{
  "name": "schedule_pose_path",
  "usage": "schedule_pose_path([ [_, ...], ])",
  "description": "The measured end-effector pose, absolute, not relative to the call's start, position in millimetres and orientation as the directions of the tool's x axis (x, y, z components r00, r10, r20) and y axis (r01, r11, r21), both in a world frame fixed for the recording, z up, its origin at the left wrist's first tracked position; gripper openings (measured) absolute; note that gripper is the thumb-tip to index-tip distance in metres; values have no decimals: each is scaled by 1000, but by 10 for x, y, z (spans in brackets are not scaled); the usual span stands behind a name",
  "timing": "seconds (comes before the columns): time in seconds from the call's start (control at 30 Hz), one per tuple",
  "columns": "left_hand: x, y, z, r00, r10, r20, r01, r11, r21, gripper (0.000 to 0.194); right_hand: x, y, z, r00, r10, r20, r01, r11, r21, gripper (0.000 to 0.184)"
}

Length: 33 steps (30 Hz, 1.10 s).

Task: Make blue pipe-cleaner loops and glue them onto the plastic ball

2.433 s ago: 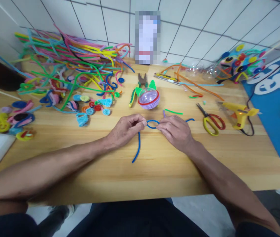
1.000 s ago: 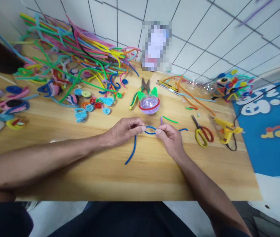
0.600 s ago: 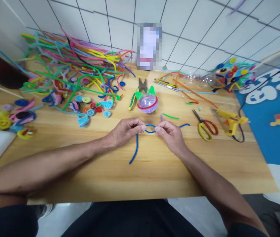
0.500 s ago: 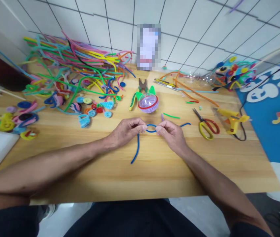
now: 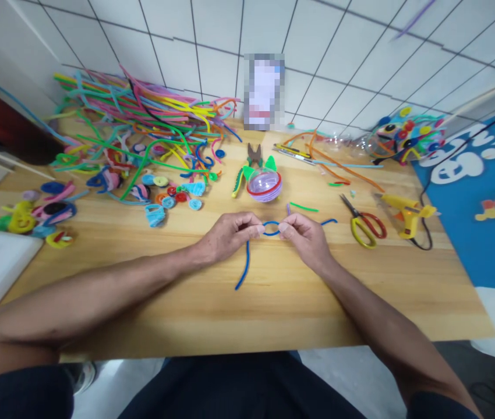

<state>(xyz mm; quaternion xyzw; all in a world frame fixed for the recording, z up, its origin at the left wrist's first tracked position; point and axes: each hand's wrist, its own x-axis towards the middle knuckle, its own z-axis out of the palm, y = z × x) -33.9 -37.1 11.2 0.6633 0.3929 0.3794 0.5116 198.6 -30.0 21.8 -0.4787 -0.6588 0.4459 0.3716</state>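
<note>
A blue pipe cleaner [image 5: 271,234] is bent into a small loop between my two hands. My left hand [image 5: 236,234] pinches the loop's left side, and my right hand [image 5: 303,235] pinches its right side. One blue length [image 5: 244,269] hangs below my left hand; another blue end [image 5: 329,221] sticks out beyond my right hand. Just behind the loop is a clear plastic ball [image 5: 265,181] with a red ring, purple coils around its lower part and green ear-like pieces. Short green and purple pieces [image 5: 303,206] lie near my right fingers.
Pliers [image 5: 254,154] lie behind the ball. Scissors [image 5: 363,227] and a yellow glue gun [image 5: 408,214] are at the right. A heap of colourful pipe cleaners [image 5: 151,110] and coiled shapes covers the back left. A phone [image 5: 264,93] leans on the tiled wall.
The view has shifted slightly, so the table things appear a little lower. Both hands keep their pinch on the blue loop, with almost no change in its shape.
</note>
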Motion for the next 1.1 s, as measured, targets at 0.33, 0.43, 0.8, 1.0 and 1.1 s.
schedule_pose_path([
  [0.33,-330,-389,145,161,982,102,55,-112,992,31,2102,-226,124,-322,935,149,502,302,-811,28],
  [0.43,-338,-376,125,142,988,59,42,-66,997,30,2140,-205,141,-389,874,290,611,481,-629,20],
  [0.8,-342,-354,40,178,979,98,-16,-96,995,26,2279,-103,451,-237,917,322,720,388,-576,19],
  [1.0,-332,-360,92,176,979,102,9,-106,994,25,2216,-134,411,-627,763,157,628,614,-478,32],
  [1.1,-329,-360,108,177,978,108,20,-114,993,23,2163,-132,314,-735,673,89,586,695,-418,47],
])
